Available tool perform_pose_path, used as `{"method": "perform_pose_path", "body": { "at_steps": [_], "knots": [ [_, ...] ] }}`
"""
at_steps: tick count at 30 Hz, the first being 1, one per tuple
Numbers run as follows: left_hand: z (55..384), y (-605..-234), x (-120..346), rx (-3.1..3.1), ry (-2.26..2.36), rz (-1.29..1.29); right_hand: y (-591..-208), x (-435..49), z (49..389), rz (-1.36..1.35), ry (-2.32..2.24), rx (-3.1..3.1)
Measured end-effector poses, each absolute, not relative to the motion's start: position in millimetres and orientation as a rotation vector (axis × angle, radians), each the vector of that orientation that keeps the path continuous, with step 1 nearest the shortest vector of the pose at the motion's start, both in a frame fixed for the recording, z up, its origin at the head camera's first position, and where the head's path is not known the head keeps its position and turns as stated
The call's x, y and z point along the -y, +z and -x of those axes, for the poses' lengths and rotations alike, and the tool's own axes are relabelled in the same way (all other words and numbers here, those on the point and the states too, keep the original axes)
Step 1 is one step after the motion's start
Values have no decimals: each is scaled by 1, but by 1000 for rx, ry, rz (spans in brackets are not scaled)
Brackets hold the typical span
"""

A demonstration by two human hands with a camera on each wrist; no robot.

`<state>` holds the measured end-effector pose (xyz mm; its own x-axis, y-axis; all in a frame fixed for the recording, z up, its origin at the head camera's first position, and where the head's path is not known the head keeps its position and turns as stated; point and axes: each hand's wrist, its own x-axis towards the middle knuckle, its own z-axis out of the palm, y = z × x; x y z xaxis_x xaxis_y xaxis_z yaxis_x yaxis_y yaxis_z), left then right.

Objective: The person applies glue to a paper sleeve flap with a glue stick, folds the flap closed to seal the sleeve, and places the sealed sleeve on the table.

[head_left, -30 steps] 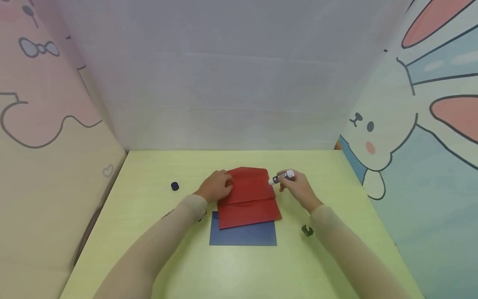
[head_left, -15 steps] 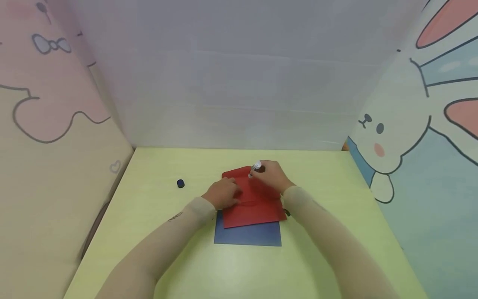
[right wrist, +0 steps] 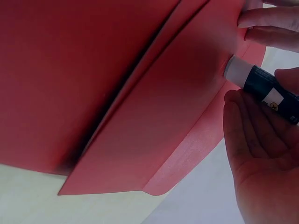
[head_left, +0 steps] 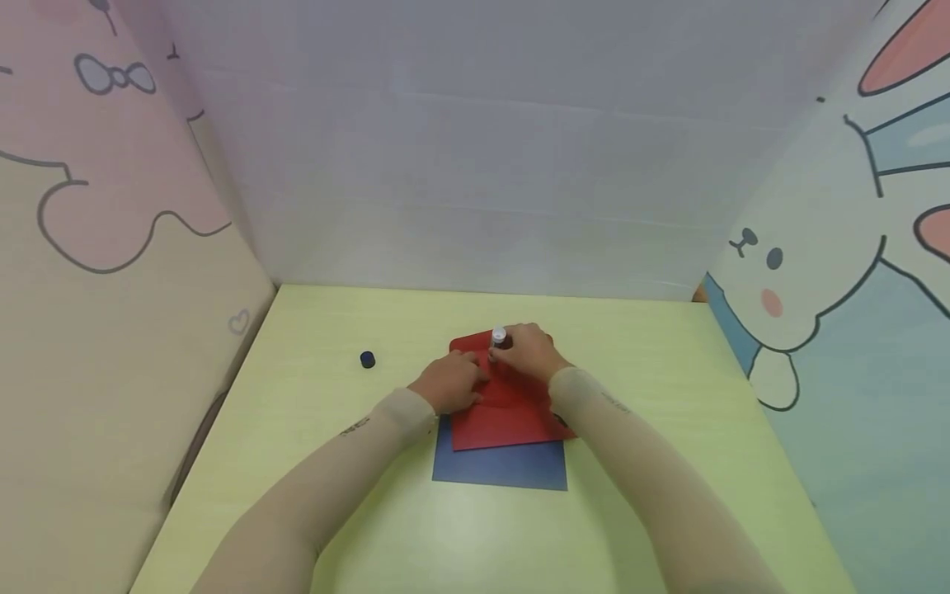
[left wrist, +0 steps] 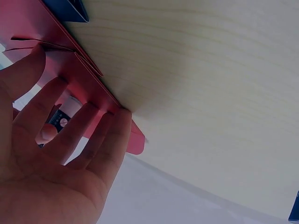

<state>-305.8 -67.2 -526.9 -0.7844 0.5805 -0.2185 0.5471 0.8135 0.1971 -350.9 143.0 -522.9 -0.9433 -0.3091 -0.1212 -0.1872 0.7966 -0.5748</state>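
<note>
A red envelope (head_left: 505,429) lies with its flap spread away from me, overlapping a blue envelope (head_left: 497,469). My left hand (head_left: 449,382) rests its fingertips on the red paper near the left edge; the fingers reach out nearly straight in the left wrist view. In my right hand (head_left: 530,351) is a glue stick (right wrist: 261,86) with a white end and dark label, gripped between thumb and fingers. Its white tip touches the red paper in the right wrist view, close to the left hand's fingertips. A small dark cap (head_left: 367,360) sits to the left.
The pale wood-grain table (head_left: 416,544) holds these things. A plain white wall (head_left: 475,190) rises at its back edge. Printed cartoon panels stand on both sides, with a rabbit (head_left: 794,289) on the right one.
The right hand has brought the glue stick leftward from beside the envelope onto the red paper, tilting it more upright. The left hand's fingers have spread further over the envelope. The head view has shifted slightly.
</note>
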Motion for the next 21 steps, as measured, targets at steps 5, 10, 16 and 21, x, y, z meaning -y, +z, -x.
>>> {"method": "perform_pose_path", "body": {
  "at_steps": [5, 10, 16, 21],
  "knots": [
    [305, -526, 65, -2729, 169, -860, -526, -145, 350, 387, -838, -2779],
    [306, -530, 66, -2728, 181, -859, -526, -147, 349, 396, -826, -2775],
    [309, -532, 66, -2736, 172, -862, -524, -149, 350, 378, -811, -2770],
    [309, -532, 66, -2731, 162, -844, -527, -154, 350, 335, -846, -2754]
  ]
}}
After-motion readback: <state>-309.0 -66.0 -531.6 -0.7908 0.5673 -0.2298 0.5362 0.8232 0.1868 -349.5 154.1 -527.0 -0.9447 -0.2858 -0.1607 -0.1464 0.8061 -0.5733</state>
